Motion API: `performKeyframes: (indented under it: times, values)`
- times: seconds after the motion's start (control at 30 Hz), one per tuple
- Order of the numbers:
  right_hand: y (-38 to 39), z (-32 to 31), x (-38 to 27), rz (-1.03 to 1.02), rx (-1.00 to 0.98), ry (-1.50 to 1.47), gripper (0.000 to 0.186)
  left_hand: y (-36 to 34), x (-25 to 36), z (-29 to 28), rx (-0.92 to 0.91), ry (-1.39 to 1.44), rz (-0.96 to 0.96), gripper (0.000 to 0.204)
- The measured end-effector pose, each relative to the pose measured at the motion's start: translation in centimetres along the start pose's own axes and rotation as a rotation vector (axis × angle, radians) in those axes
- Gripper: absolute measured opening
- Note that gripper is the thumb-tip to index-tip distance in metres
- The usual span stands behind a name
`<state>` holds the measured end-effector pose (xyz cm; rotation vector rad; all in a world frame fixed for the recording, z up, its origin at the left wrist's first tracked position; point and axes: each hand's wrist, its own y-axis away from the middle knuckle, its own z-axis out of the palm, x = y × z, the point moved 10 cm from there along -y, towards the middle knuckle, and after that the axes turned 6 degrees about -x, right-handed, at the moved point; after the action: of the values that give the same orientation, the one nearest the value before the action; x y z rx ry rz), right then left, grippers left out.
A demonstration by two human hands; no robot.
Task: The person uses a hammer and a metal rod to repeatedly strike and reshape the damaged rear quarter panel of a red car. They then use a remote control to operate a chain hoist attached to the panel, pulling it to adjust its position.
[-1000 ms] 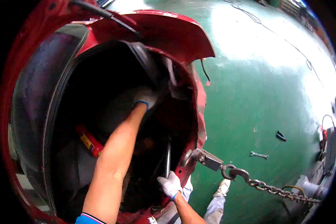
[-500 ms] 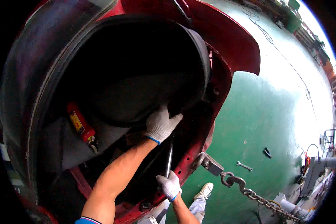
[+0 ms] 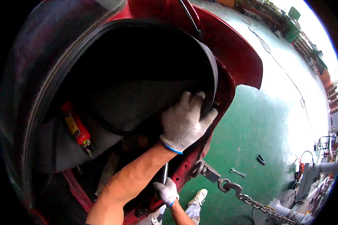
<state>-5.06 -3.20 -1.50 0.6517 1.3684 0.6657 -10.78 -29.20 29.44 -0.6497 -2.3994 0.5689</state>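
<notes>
My left hand [image 3: 186, 122], in a white knit glove with blue cuff, is reaching into the dark opening of a red car body [image 3: 178, 176], fingers spread beside the black curved seal [image 3: 212, 67]; whether it touches is unclear. Lower down, my right hand [image 3: 166, 192], also gloved, grips a silver metal bar [image 3: 165, 170] whose upper end is hidden by my left arm. A small red fire extinguisher [image 3: 77, 127] lies on grey lining at the left of the opening. A metal pulling clamp [image 3: 210, 172] is fixed to the red edge, with a hook and chain [image 3: 257, 204] attached.
On the green floor [image 3: 236, 142] lie a wrench [image 3: 237, 172], a small black tool [image 3: 261, 159] and long cables [image 3: 287, 75]. Grey metal equipment [image 3: 308, 180] stands at the right, with a green bin [image 3: 291, 32] and workshop clutter along the far side.
My left hand has moved right, higher than half a second ago, to the seal's edge. My right hand stays on the bar, slightly lower in view. The camera view has shifted.
</notes>
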Motion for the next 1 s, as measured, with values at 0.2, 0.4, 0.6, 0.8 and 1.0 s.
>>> performKeyframes:
  times: [0.2, 0.4, 0.6, 0.8, 1.0]
  values:
    - [-0.2, -0.6, -0.3, -0.044, 0.048, 0.174, 0.04, -1.0, -0.7, -5.3, 0.051, 0.124, 0.052, 0.018]
    - [-0.2, -0.3, -0.1, 0.001, 0.032, 0.071, 0.048, -0.5, -2.5, -17.3, 0.195, 0.604, -0.313, 0.027]
    - [-2.7, -2.0, 4.1, -0.084, 0.081, -0.059, 0.03, -2.5, -8.4, -12.9, 0.232, 0.044, -0.139, 0.015]
    - [-0.7, 2.1, 0.6, -0.09, 0.01, 0.1, 0.032, -1.6, -20.9, 7.9, -0.455, -0.482, -0.354, 0.062]
    - [-0.1, -0.1, 0.6, 0.015, -0.017, 0.065, 0.05, -2.4, -10.8, 19.5, -0.637, -0.201, -0.087, 0.046]
